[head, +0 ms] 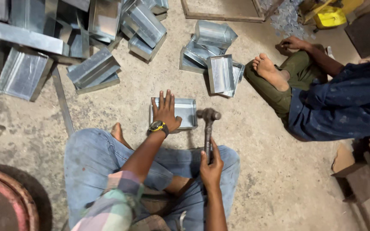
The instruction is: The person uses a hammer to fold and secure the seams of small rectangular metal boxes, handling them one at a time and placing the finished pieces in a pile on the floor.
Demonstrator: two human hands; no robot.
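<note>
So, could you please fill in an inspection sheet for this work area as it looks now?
Surface: bare concrete floor, dusty and stained.
Job's things: shallow metal tray flat on the floor; hammer, head beside the tray's right edge.
Clutter: metal trays piled at the upper left and behind the tray; metal scraps.
Grippers: left hand pressed flat on the tray; right hand gripping the hammer handle.
Cables: nothing seen.
Surroundings: another person seated at right; yellow container.
</note>
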